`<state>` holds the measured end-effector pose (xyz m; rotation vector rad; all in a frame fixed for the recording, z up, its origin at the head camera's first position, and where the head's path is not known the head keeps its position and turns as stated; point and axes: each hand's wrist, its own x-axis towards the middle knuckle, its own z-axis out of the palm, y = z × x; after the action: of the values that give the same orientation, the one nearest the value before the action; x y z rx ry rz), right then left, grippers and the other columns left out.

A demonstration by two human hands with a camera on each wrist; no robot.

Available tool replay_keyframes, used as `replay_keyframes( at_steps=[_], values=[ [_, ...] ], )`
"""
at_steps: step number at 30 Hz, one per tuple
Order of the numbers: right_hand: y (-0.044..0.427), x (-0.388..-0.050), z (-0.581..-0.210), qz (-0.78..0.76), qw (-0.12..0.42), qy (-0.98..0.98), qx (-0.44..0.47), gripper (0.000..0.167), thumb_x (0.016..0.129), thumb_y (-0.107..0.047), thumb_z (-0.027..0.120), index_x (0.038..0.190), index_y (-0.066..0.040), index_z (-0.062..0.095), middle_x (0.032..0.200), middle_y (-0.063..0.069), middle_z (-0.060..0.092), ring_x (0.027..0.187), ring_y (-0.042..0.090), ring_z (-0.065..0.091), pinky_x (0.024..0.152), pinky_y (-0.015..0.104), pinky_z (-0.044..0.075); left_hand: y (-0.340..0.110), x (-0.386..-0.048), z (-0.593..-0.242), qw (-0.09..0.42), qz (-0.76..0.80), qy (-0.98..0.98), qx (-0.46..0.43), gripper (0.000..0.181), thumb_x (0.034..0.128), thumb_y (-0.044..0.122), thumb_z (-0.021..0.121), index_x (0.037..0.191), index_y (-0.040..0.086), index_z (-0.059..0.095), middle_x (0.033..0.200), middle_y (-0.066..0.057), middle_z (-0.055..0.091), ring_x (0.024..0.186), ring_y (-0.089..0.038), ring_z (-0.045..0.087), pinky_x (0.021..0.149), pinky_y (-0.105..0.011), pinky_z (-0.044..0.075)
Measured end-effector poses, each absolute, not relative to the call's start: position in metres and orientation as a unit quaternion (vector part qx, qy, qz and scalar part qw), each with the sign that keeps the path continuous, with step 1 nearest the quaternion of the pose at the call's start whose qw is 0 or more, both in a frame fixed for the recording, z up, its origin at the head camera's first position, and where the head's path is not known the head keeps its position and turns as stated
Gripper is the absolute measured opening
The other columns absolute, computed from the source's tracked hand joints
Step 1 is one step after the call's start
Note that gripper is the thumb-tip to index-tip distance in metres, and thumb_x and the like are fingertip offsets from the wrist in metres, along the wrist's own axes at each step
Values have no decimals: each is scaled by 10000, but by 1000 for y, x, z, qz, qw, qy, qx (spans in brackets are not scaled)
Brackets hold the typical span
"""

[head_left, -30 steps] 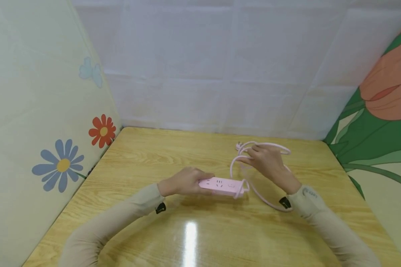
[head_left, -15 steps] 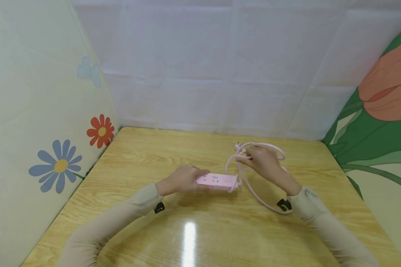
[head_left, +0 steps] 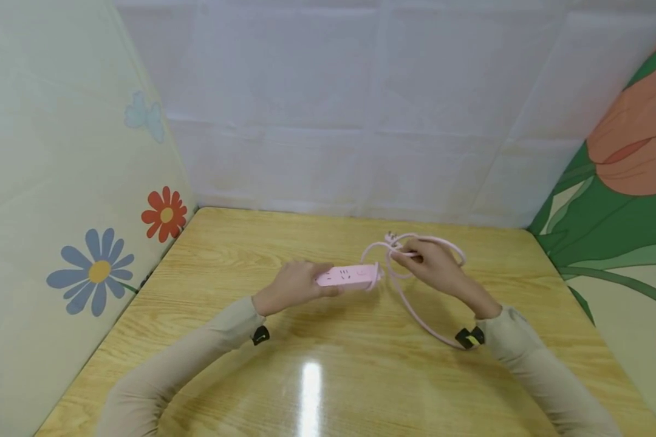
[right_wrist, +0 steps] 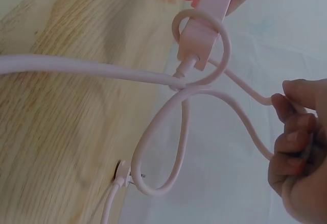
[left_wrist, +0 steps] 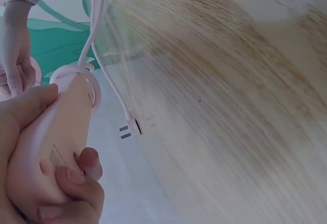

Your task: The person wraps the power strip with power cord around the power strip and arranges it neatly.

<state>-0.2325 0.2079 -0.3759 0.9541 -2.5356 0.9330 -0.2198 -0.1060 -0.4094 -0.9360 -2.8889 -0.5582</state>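
My left hand (head_left: 295,285) grips one end of a pink power strip (head_left: 348,277), held above the table with its sockets facing up. In the left wrist view the fingers wrap round the underside of the strip (left_wrist: 66,127). A loop of the pink cord (right_wrist: 225,45) encircles the strip's far end, where the cord comes out. My right hand (head_left: 432,264) pinches a part of the cord (head_left: 415,315), which curves round it in loose loops. Beyond lies the plug (right_wrist: 122,173) on the table, its prongs showing.
The wooden table (head_left: 240,376) carries a bright light reflection near its front. A white cloth (head_left: 306,109) hangs behind it. Panels with painted flowers (head_left: 101,270) stand at both sides.
My left hand has raised the power strip and moved it left and away from me. My right hand has shifted slightly, still holding the cord. The plug has stayed in nearly the same place.
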Motion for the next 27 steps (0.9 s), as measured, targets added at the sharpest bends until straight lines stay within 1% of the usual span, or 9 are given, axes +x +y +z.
replay_keyframes(
  at_steps=[2, 7, 10, 12, 14, 16, 21, 24, 27],
  values=[
    [206, -232, -376, 327, 138, -872, 337, 71, 940, -141, 696, 920, -79, 725, 749, -51, 594, 587, 79, 495, 520, 247, 451, -106, -220, -409, 28, -179, -936, -300, 620, 882, 573, 661, 1296, 112, 649, 758, 52, 622, 496, -53, 463, 403, -215, 362],
    [205, -229, -378, 327, 144, -868, 346, 65, 944, -102, 681, 923, -71, 734, 733, -66, 580, 583, 63, 473, 512, 239, 431, -106, -222, -407, 21, -194, -938, -287, 603, 890, 561, 655, 1287, 108, 655, 717, 51, 602, 483, -58, 470, 390, -209, 372],
    [205, -227, -379, 341, 125, -866, 343, 107, 972, -86, 636, 893, -85, 708, 699, -68, 540, 566, 59, 442, 497, 240, 404, -107, -224, -406, 22, -209, -938, -277, 595, 888, 551, 661, 1286, 109, 656, 709, 51, 598, 491, -72, 476, 400, -223, 378],
    [206, -225, -380, 355, 98, -864, 343, 150, 1001, -89, 588, 882, -94, 679, 679, -64, 504, 546, 60, 413, 491, 244, 388, -108, -225, -406, 29, -208, -939, -273, 584, 887, 550, 662, 1274, 113, 662, 714, 48, 600, 508, -81, 480, 415, -234, 382],
    [207, -223, -380, 370, 68, -859, 346, 177, 1025, -82, 538, 906, -100, 668, 672, -53, 483, 527, 69, 385, 482, 257, 369, -109, -226, -406, 37, -204, -940, -271, 572, 886, 551, 662, 1260, 117, 668, 738, 46, 609, 528, -87, 490, 433, -242, 389],
    [208, -221, -380, 380, 40, -854, 353, 194, 1036, -59, 496, 954, -83, 670, 685, -34, 499, 532, 70, 390, 489, 258, 374, -110, -227, -406, 41, -198, -942, -269, 574, 886, 557, 657, 1257, 119, 670, 749, 37, 615, 537, -92, 491, 445, -246, 388],
    [213, -221, -377, 405, -31, -833, 377, 270, 1029, 11, 413, 1143, 41, 656, 727, 36, 559, 612, 105, 472, 550, 255, 429, -110, -228, -406, 44, -199, -943, -262, 594, 885, 571, 649, 1259, 110, 665, 772, 25, 630, 540, -94, 492, 451, -246, 385],
    [219, -223, -378, 416, -88, -812, 399, 316, 1041, 21, 377, 1265, 119, 579, 788, 82, 593, 704, 143, 547, 646, 289, 490, -110, -229, -405, 50, -201, -943, -260, 588, 884, 571, 651, 1247, 108, 664, 788, 21, 638, 546, -96, 498, 451, -246, 388],
    [225, -227, -381, 415, -138, -788, 434, 344, 1052, 24, 370, 1351, 156, 480, 847, 132, 607, 774, 158, 580, 720, 315, 519, -110, -230, -404, 55, -201, -944, -256, 586, 885, 575, 649, 1244, 112, 661, 796, 18, 639, 552, -100, 501, 457, -249, 392]
  ],
)
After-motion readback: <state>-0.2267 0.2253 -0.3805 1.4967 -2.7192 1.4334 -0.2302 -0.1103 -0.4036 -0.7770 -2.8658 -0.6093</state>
